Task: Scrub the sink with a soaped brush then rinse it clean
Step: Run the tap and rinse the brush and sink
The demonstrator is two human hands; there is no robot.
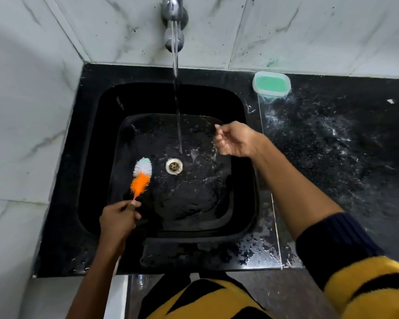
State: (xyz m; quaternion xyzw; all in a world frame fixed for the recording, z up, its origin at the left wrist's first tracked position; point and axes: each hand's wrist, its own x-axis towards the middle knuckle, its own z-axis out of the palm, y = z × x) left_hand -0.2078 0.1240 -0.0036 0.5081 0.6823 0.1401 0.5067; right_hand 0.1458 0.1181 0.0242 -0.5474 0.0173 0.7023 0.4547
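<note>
A black square sink (95,139) is set in a black counter, with a metal drain (174,166) at its middle. Water runs from the chrome tap (173,10) in a thin stream onto the wet sink floor just above the drain. My left hand (118,221) grips the thin handle of a brush (142,174) with orange, white and green bristles; the head lies on the sink floor left of the drain. My right hand (236,140) hovers over the sink's right side beside the stream, wet, fingers loosely curled, holding nothing.
A small tub of green soap (271,84) stands on the counter at the sink's back right corner. The speckled black counter (332,146) to the right is wet and splashed. White marble tiles (28,100) close in on the left and back.
</note>
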